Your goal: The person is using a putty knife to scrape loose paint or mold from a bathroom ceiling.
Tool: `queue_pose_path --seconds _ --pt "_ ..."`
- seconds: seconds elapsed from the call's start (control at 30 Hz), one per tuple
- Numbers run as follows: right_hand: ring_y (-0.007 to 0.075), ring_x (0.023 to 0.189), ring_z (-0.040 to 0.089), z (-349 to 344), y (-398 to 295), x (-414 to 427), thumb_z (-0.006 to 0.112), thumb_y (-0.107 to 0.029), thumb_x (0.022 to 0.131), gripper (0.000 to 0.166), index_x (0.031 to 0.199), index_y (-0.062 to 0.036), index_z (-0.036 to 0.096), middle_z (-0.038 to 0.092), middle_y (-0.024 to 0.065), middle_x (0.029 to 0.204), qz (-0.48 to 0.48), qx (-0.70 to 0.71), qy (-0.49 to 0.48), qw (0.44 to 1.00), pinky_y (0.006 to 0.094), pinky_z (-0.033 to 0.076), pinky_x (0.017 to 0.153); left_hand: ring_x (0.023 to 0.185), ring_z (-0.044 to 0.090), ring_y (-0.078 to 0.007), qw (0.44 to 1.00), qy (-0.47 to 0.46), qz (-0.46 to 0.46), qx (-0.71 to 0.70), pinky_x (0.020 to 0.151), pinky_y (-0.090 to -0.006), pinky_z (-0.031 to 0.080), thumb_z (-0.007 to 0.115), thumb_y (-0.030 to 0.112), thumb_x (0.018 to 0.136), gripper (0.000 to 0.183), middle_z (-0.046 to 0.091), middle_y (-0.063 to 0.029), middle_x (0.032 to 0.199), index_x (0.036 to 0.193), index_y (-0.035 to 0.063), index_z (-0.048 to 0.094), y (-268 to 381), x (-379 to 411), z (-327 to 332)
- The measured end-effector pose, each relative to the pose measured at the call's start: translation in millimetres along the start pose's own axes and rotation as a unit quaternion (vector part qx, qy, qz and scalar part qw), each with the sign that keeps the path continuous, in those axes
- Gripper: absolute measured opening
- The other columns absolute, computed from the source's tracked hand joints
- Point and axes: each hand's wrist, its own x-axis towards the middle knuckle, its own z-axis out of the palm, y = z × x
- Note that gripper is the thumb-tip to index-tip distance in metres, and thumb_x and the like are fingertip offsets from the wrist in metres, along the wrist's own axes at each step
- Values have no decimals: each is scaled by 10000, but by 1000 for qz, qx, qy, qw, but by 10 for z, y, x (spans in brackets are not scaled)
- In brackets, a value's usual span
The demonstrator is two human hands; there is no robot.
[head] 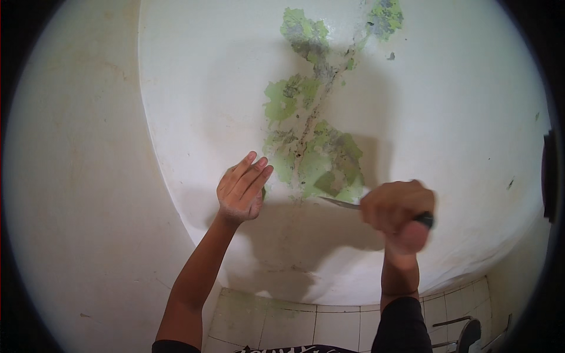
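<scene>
In my right hand [397, 216] is a scraper with a dark handle, its thin metal blade [342, 203] pointing left at the lower edge of the peeled patch [335, 163]. That hand is somewhat blurred, and whether the blade touches the wall I cannot tell. My left hand [242, 185] holds nothing; its fingers stretch up toward the white painted wall [212, 110], left of the patch. Whitish dust marks its wrist. Bare green and grey layers show where white paint is gone, and a rough crack [311, 117] runs up through them.
Another peeled patch [304, 33] lies higher up the wall. At left, a side wall [88, 176] meets this one in a corner. White tiles [289, 324] line the lower wall. Metal bars with a dark rounded piece [470, 333] stand at lower right. A dark object [549, 176] juts in at the right edge.
</scene>
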Motion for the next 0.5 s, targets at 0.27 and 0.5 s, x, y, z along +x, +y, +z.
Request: queue_pose_path --seconds 0.27,0.5 --pt "124 341 301 -14 39 145 620 -475 900 644 498 -83 305 323 -2 419 12 -79 -53 995 267 239 356 1119 611 -280 1000 9 1 0 752 -370 520 493 2 759 332 675 -95 1085 1007 34 711 -36 10 -6" --pt "140 408 338 -7 46 160 667 -418 876 597 545 -29 358 362 9 472 52 -87 -51 994 287 248 392 1120 609 -276 1000 2 -3 2 771 -371 519 496 2 759 326 675 -93 1087 1001 32 712 -1 -25 -21"
